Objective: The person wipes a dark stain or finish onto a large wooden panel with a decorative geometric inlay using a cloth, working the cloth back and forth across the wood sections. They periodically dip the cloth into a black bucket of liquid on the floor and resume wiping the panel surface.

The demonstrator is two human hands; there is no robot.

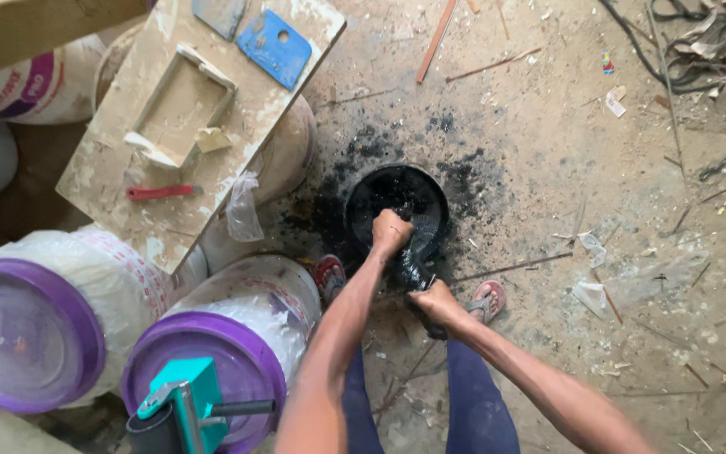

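My left hand (391, 230) and right hand (435, 299) grip a black bag (410, 262) (long axis upright) over the bowl (397, 202) rim; bare floor (565, 168) lies rightward.

Open dusty floor (548, 168) lies right of my black bucket (397, 202); lidded white tubs (237, 336) and a plank (170, 126) crowd my left.

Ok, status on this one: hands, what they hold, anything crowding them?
Left hand fisted over the black bucket. Right hand gripping a wet black bag at its rim. Purple-lidded tubs close on the left.
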